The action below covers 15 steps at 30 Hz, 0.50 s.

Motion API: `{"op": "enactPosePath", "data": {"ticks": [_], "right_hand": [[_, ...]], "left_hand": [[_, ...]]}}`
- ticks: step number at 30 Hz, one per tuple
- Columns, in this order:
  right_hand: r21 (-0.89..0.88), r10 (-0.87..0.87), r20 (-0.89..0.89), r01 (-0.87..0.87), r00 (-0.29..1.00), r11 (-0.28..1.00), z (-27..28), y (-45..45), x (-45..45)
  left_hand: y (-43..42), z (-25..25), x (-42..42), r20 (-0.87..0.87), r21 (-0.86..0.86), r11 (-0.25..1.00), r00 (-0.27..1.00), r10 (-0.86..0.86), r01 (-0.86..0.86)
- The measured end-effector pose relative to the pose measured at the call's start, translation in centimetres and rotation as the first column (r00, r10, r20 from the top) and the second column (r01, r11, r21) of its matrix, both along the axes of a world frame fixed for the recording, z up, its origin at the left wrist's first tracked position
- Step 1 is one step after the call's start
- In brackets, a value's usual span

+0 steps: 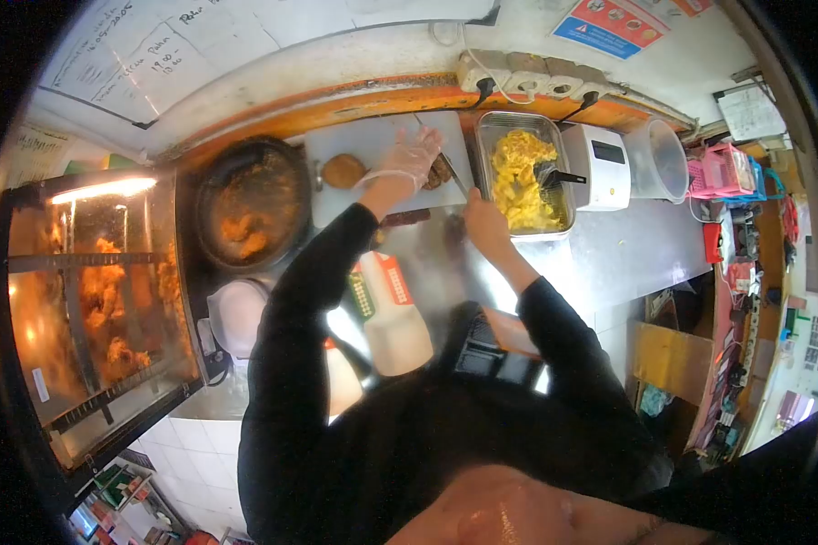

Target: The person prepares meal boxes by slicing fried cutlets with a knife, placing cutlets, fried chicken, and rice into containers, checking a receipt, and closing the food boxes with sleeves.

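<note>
Steel counter, clock from its middle | board 11 o'clock | pan 10 | tray 1 | white machine 2 | clear tub 2, beyond machine | jug 7 | pale bowl 8, I'd say

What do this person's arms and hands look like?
Long, plain black sleeves cover both arms, stopping short of the wrists. The left hand wears a loose, see-through glove; the right hand shows no glove.
</note>
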State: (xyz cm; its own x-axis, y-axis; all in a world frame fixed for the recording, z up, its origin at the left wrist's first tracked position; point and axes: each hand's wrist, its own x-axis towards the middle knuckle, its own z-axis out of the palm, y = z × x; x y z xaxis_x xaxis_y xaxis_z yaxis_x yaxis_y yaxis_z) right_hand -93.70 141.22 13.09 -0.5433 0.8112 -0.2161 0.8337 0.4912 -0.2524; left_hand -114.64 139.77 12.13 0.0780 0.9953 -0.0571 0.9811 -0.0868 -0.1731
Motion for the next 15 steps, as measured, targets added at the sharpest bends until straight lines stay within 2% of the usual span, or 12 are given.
{"op": "enactPosePath", "data": {"ticks": [6,8,9,12,15], "right_hand": [[-0.006,0.016,0.029,-0.015,0.999,1.0,-0.1,-0.2,-0.3],[-0.046,0.009,0.091,-0.005,0.996,0.999,0.7,-0.4,-0.7],[-0.041,0.004,0.066,-0.001,0.998,0.999,-0.4,-0.2,-0.8],[-0.056,-0.014,0.016,0.015,1.0,0.998,-3.3,-0.3,-1.1],[-0.048,-0.015,-0.013,0.014,1.0,0.999,-3.2,0.5,-2.9]], "left_hand": [[-0.4,-0.6,0.3,0.043,-0.039,0.999,0.998,0.037,-0.035],[-0.1,-0.6,0.7,0.076,-0.113,0.991,0.994,0.079,-0.07],[0.0,-0.7,0.8,0.091,-0.15,0.985,0.991,0.101,-0.086],[0.2,-4.3,0.5,0.073,-0.019,0.99,0.987,0.14,-0.139],[0.7,-1.7,-0.7,-0.062,-0.062,0.993,0.994,0.094,-0.098]]}}
